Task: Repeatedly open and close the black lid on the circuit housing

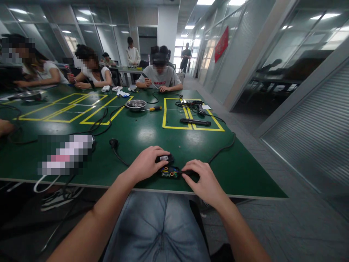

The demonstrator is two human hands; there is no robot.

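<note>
A small black plastic casing (169, 175) lies opened near the table's front edge, its circuit board with copper coils and coloured parts facing up. Just behind it is a black plastic cover (165, 158) with a white label. My left hand (148, 163) is closed on this cover, fingers over its top and thumb at its near side. At the casing's right end, my right hand (200, 178) pinches the black cable (185, 172) between thumb and fingers. A power plug (113, 143) on a black cord lies to the left, its cord running toward my left hand.
Farther back sit a metal bowl (136, 105), a yellow-and-black screwdriver (156, 108), a black tube-shaped part (195, 122) and a tangle of tools and cords (192, 103) within yellow tape. A blurred-out pale object (68, 154) lies at left. Several people sit around the green table (141, 136).
</note>
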